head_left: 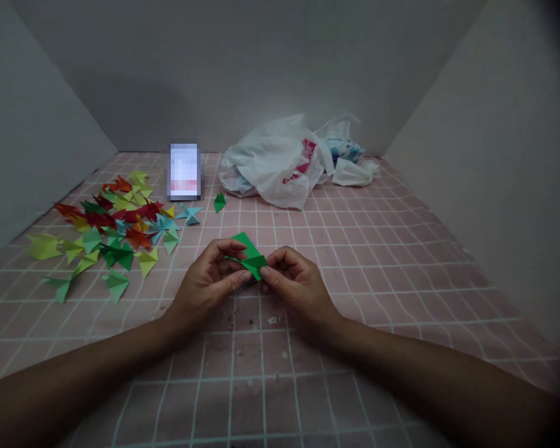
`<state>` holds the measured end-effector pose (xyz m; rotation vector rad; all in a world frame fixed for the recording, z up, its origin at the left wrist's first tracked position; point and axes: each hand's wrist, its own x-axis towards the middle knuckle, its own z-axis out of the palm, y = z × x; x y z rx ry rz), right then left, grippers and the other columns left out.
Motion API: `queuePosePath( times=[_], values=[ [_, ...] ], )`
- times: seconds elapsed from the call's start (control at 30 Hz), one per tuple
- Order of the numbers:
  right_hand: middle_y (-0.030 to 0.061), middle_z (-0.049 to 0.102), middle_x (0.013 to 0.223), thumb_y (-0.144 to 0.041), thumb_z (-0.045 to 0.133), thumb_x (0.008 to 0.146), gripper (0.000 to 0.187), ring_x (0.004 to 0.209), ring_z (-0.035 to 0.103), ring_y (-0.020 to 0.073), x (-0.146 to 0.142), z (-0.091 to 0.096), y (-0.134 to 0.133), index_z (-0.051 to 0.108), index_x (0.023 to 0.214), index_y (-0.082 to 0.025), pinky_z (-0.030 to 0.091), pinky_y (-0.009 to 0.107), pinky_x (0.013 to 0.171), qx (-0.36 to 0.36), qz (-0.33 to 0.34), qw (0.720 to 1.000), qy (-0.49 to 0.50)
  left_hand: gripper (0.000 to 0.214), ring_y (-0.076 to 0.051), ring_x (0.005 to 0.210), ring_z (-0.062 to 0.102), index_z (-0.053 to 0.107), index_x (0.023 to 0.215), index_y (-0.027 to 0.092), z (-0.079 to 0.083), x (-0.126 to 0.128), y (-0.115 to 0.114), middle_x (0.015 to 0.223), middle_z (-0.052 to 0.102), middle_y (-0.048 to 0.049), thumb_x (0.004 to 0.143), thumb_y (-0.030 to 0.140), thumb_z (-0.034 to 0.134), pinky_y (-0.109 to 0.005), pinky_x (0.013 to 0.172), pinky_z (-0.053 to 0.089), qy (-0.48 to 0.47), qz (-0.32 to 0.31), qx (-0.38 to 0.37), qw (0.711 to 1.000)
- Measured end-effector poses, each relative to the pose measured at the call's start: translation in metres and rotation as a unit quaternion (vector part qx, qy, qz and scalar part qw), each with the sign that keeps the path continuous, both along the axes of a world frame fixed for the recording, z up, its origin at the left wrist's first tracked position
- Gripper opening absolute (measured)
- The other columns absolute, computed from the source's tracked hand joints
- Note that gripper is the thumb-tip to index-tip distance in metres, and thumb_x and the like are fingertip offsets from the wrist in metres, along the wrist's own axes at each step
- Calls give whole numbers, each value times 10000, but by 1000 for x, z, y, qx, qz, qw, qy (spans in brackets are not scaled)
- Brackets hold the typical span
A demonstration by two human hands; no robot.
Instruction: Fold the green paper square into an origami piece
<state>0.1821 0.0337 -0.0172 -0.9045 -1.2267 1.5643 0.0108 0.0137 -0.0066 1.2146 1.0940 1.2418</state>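
A piece of bright green folded paper (254, 265) is held between my two hands above the middle of the table. My left hand (219, 270) pinches its left side, thumb in front and fingers curled behind. On the other side my right hand (292, 274) grips the right corner between thumb and forefinger. Behind the fold lies a flat green paper part (243, 241), partly covered by my left fingers; whether it is the same sheet I cannot tell. A small green folded piece (219, 201) lies farther back.
Folded paper shapes in several colours (116, 230) are heaped at the left. A blurred, lit phone-like screen (183, 171) stands behind them. White plastic bags (275, 162) lie at the back wall. Pink checked cloth (378, 267) covers the table, with walls on three sides.
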Motion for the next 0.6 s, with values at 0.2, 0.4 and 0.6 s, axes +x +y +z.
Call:
queuePosePath(
  times=[0.2,0.4,0.6],
  values=[
    [-38,547,709,-287,708,794,174,642,507,112,1,0,4,554,770,-210,436,257,611,44,-19,999,-17,264,-144,725,712,591,1024,192,3,-1,0,836,718,-5,823,275,739,-266,683,599,-38,-30,-88,995],
    [-26,568,743,-215,646,810,92,678,528,125,1,-2,2,555,805,-213,427,262,625,117,2,990,-76,158,-133,609,678,621,881,183,7,-2,-1,658,703,17,797,255,734,-250,628,564,2,-22,-108,994],
    [-13,590,778,-117,588,853,106,724,556,137,4,-1,-1,556,821,-213,423,271,649,253,-13,954,-158,121,-132,578,665,611,742,186,9,-3,0,628,708,3,753,240,718,-251,600,552,4,-24,-128,991]
  ],
)
